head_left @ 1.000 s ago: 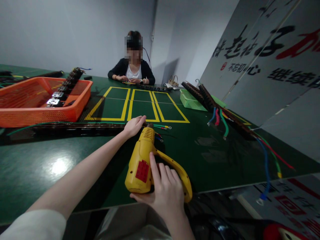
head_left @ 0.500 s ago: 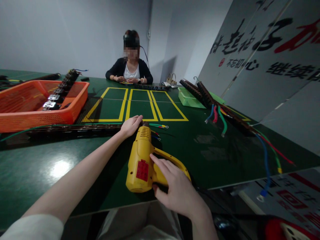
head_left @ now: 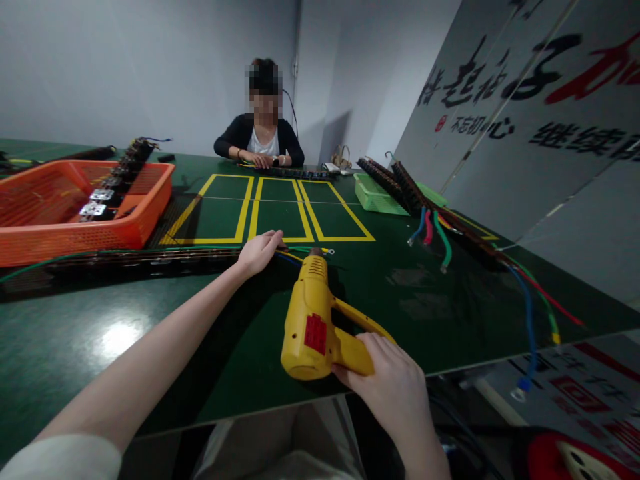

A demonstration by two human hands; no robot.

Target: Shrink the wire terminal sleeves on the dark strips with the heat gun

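My right hand is closed around the handle of a yellow heat gun, which has a red label. Its nozzle points away from me, towards coloured wires tipped with ring terminals. The nozzle hides part of these wires. My left hand is closed over the right end of a long dark wired strip that lies across the table. The wires come out just beyond its fingers, and a green wire runs along the strip's back edge.
At left stands an orange basket with another strip in it. A green basket at right carries dark strips, their wires hanging over the table edge. Yellow tape rectangles mark the green table. A co-worker sits opposite.
The heat gun has moved right, uncovering more of the wires near my left hand. My right hand has shifted right and back, its fingers now wrapped round the handle. My left hand stays about in place.
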